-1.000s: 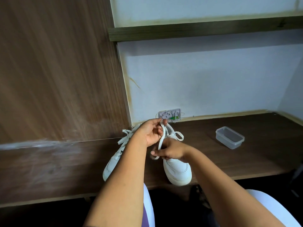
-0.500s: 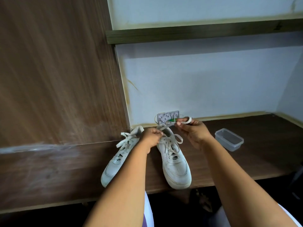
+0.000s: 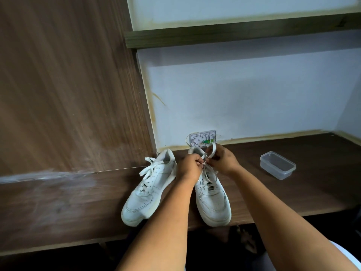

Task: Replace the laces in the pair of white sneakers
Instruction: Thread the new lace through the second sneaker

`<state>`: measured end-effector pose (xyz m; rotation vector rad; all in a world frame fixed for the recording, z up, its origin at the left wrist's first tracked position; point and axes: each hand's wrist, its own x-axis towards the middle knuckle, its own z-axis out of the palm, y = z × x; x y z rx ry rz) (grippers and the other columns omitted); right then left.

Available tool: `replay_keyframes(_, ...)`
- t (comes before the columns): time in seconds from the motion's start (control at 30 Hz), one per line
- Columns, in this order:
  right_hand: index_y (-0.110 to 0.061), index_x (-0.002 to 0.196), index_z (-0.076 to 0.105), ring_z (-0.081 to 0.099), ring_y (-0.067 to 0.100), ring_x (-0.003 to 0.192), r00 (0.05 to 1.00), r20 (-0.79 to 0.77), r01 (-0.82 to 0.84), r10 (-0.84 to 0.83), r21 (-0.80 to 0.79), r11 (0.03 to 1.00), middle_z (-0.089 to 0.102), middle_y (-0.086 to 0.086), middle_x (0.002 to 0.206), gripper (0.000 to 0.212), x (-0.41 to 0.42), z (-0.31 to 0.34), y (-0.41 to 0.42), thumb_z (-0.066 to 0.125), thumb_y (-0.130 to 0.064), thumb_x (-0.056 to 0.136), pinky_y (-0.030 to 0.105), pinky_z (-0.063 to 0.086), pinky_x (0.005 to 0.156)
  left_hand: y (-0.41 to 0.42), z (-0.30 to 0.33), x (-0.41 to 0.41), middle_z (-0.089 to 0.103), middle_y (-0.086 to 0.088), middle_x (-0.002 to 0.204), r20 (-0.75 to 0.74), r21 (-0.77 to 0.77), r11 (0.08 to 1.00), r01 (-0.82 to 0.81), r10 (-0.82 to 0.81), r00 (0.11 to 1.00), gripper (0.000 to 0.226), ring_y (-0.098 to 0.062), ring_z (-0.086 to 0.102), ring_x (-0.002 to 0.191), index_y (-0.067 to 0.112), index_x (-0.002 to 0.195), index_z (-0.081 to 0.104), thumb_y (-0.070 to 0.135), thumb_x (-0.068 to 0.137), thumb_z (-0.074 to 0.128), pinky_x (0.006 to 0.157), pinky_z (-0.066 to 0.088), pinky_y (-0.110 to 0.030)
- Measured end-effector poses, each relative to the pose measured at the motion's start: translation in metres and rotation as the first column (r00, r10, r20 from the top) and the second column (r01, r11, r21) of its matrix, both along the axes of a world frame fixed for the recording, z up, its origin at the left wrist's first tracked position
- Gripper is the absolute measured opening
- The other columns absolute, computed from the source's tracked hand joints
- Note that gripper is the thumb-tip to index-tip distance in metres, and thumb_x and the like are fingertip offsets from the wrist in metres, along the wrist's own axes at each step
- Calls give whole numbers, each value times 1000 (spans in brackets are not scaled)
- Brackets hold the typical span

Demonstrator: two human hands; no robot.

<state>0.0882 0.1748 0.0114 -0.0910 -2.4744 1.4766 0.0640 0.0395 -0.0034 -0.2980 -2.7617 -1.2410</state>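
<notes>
Nearest, two white sneakers are seen on the dark wooden desk (image 3: 58, 208), toes at its front edge: the left sneaker (image 3: 148, 190) tilted, the right sneaker (image 3: 213, 200) straight. Over the right sneaker's tongue, the lace (image 3: 212, 151) is pinched by the left hand (image 3: 188, 167) and right hand (image 3: 222, 160), fingers curled. Farther right, a clear plastic container (image 3: 277, 165) is set. Behind, a wall plate (image 3: 203, 138) is mounted.

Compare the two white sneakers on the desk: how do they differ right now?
The left sneaker lies tilted onto its side, untouched, its lace ends loose at the collar. The right sneaker stands upright, and the left hand and right hand both pinch its lace above the tongue. Both are white, laced and point toward the desk edge.
</notes>
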Motion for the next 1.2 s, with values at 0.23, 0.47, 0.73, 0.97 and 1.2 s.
replay_keyframes(0.23,-13,103,56,60,11,81,998,66,-31,24,101,994,64,-2,88,23,-2,1,4,66,-5,83,16,45,63,-4,-4,-3,67,-1,81,-36,15,998,65,-65,997,14,-18,63,78,15,90,72,4,84,65,77,54,-30)
replay_keyframes(0.47,-11,103,56,63,21,93,992,119,-50,32,149,988,66,5,96,26,-7,-2,6,69,-10,80,36,51,82,-10,-1,-3,63,2,80,-26,-13,990,141,-141,990,15,-18,62,77,16,86,70,3,87,63,77,53,-30)
replay_keyframes(0.73,-10,104,57,61,18,91,989,127,-89,71,141,986,65,2,96,30,-9,-5,10,72,-10,78,29,48,76,-13,4,-2,59,3,72,-20,-17,983,184,-184,983,20,-15,57,71,12,88,70,-1,89,55,74,51,-28)
replay_keyframes(0.97,-11,93,62,69,24,84,990,140,-12,22,-69,998,71,8,87,32,-13,-14,11,82,-19,70,41,57,79,-8,7,3,57,6,70,-20,28,998,56,-56,998,6,-14,56,71,14,86,68,8,84,67,72,49,-25)
replay_keyframes(1.2,-8,95,64,66,24,80,991,131,15,8,-176,984,71,18,91,23,-9,-23,6,78,-11,77,42,55,79,-10,14,13,71,-1,81,3,-155,987,35,-35,999,14,-21,67,82,21,71,66,14,83,66,76,54,-27)
